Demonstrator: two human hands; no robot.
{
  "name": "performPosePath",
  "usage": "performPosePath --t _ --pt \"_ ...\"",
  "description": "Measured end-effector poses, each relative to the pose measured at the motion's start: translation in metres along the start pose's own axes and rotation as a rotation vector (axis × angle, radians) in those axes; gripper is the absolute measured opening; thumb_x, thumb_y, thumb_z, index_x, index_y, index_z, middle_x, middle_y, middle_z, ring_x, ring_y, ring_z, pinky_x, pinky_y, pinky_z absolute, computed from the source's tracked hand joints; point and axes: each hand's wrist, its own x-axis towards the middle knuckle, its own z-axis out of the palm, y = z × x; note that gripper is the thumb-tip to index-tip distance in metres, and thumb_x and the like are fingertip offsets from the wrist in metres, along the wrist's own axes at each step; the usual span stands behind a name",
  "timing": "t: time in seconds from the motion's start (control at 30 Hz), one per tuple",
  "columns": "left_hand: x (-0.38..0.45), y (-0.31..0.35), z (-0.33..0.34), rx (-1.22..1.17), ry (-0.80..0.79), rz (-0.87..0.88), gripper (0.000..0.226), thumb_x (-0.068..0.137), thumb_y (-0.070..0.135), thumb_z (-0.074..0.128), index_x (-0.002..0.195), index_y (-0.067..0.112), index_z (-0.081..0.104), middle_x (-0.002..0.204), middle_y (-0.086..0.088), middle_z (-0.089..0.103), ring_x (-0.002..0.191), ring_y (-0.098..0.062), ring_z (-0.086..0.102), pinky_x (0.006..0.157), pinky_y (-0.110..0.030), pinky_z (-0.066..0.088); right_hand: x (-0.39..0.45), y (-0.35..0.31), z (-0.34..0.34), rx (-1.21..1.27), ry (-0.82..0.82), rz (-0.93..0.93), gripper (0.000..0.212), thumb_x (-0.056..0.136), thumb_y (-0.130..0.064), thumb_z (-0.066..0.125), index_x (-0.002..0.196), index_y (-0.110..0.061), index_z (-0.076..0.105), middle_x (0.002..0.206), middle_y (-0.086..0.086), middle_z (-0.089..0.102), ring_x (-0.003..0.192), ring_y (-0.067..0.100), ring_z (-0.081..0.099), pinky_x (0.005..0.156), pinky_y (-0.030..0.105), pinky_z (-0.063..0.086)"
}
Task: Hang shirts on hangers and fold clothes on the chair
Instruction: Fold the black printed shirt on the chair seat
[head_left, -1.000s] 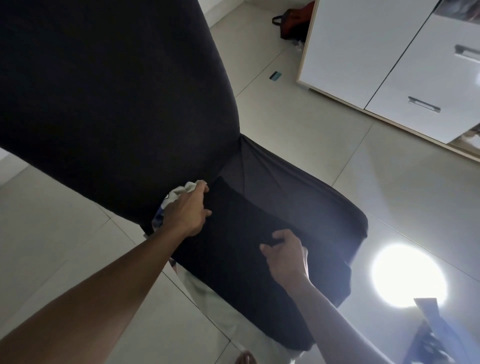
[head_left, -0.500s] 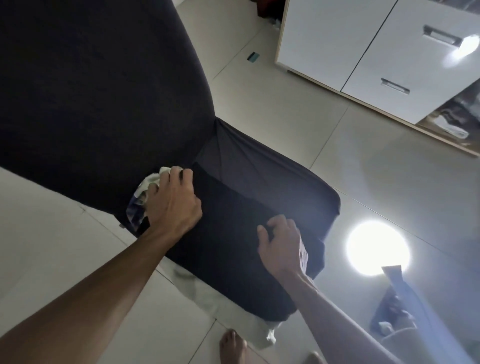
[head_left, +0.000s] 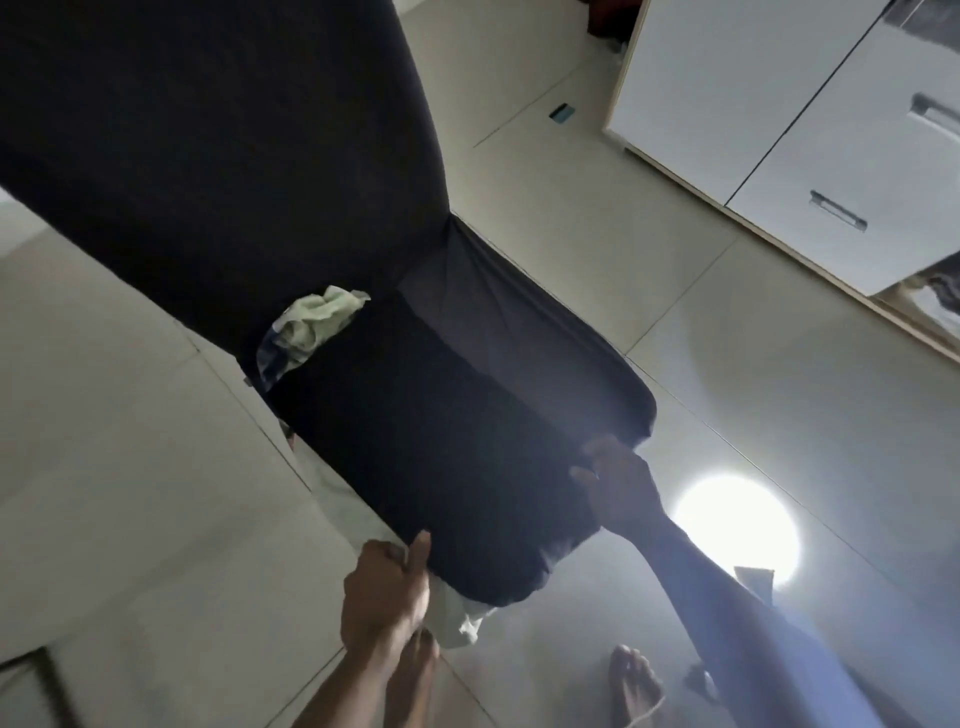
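A black garment (head_left: 441, 457) lies spread flat on the seat of the chair (head_left: 545, 332), covering most of it and hanging over the seat's front edge. My left hand (head_left: 384, 587) pinches the garment's near corner at the seat's front edge, thumb on top. My right hand (head_left: 618, 483) grips the garment's other corner at the seat's front right edge, fingers curled into the cloth. A crumpled pale green cloth (head_left: 311, 325) sits wedged at the seat's back left, against the backrest. A white cloth (head_left: 462, 618) hangs below the seat's front edge, under the black garment.
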Motion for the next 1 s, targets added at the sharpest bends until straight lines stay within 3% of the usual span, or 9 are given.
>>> performPosePath --t 0.13,0.33,0.43,0.57,0.7,0.77,0.83,0.93,1.0 --pt "-0.033 0.010 0.035 -0.255 0.030 -0.163 0.035 0.092 0.042 0.064 0.077 0.011 0.064 0.071 0.001 0.063 0.076 -0.025 0.060 0.073 -0.032 0.048 0.011 0.012 -0.006 -0.018 -0.105 -0.081 0.014 0.093 -0.030 0.064 0.094 -0.020 0.055 0.099 0.000 0.061 0.093 0.024 0.061 0.076 0.030 0.044" --pt "-0.062 0.020 0.087 -0.594 0.330 -0.255 0.030 0.097 0.038 0.056 0.089 0.010 0.058 0.086 -0.008 0.065 0.086 -0.032 0.062 0.082 -0.040 0.050 0.008 0.034 -0.023 0.062 -0.238 -0.274 0.023 0.092 -0.031 0.067 0.094 -0.015 0.052 0.078 -0.001 0.062 0.074 0.023 0.061 0.070 0.034 0.051" --pt "-0.060 0.013 0.106 -0.660 0.218 -0.279 0.036 0.088 0.047 0.068 0.094 0.012 0.063 0.090 -0.005 0.070 0.091 -0.030 0.065 0.086 -0.040 0.053 0.015 0.044 -0.023 0.012 -0.345 -0.300 0.033 0.081 -0.035 0.080 0.094 -0.015 0.056 0.066 -0.010 0.058 0.061 0.009 0.053 0.060 0.021 0.042" --pt "-0.067 0.008 0.129 -0.662 0.061 -0.302 0.026 0.083 0.037 0.078 0.096 0.016 0.071 0.088 0.001 0.071 0.095 -0.024 0.064 0.083 -0.031 0.047 0.021 0.069 -0.016 -0.042 -0.385 -0.360 0.032 0.073 -0.025 0.086 0.092 -0.013 0.063 0.070 -0.013 0.059 0.065 0.004 0.054 0.059 0.009 0.040" --pt "-0.067 -0.008 0.157 -0.793 0.050 -0.270 0.031 0.078 0.035 0.083 0.094 0.014 0.067 0.096 0.003 0.072 0.098 -0.019 0.066 0.084 -0.029 0.048 0.031 0.090 -0.007 -0.047 -0.431 -0.386 0.029 0.072 -0.029 0.086 0.082 -0.015 0.062 0.079 -0.005 0.068 0.082 0.015 0.063 0.074 0.025 0.047" --pt "-0.064 -0.018 0.171 -0.841 0.035 -0.216 0.033 0.075 0.033 0.085 0.095 0.013 0.067 0.097 -0.001 0.074 0.097 -0.020 0.069 0.083 -0.032 0.052 0.036 0.100 -0.003 -0.018 -0.474 -0.339 0.029 0.071 -0.028 0.086 0.084 -0.016 0.063 0.077 -0.006 0.069 0.076 0.015 0.064 0.071 0.031 0.049" --pt "-0.063 -0.026 0.185 -0.825 0.007 -0.154 0.035 0.071 0.038 0.086 0.088 0.015 0.065 0.086 0.004 0.071 0.084 -0.013 0.067 0.084 -0.036 0.055 0.038 0.111 0.000 -0.007 -0.499 -0.330 0.027 0.070 -0.025 0.087 0.086 -0.020 0.066 0.072 -0.009 0.067 0.067 0.012 0.060 0.064 0.028 0.048" --pt "-0.073 -0.029 0.196 -0.760 -0.080 -0.089 0.027 0.083 0.033 0.079 0.074 0.013 0.063 0.060 0.011 0.064 0.059 -0.003 0.061 0.065 -0.018 0.052 0.033 0.123 0.000 -0.079 -0.556 -0.348 0.022 0.071 -0.030 0.086 0.080 -0.037 0.068 0.077 -0.010 0.071 0.071 0.009 0.064 0.061 0.021 0.046" --pt "-0.087 -0.034 0.199 -0.726 -0.073 -0.024 0.025 0.088 0.041 0.072 0.092 0.017 0.070 0.078 0.004 0.073 0.074 -0.009 0.068 0.075 -0.025 0.055 0.023 0.131 -0.002 -0.084 -0.609 -0.346 0.019 0.072 -0.032 0.086 0.081 -0.039 0.070 0.080 -0.014 0.073 0.078 0.007 0.068 0.065 0.020 0.047"
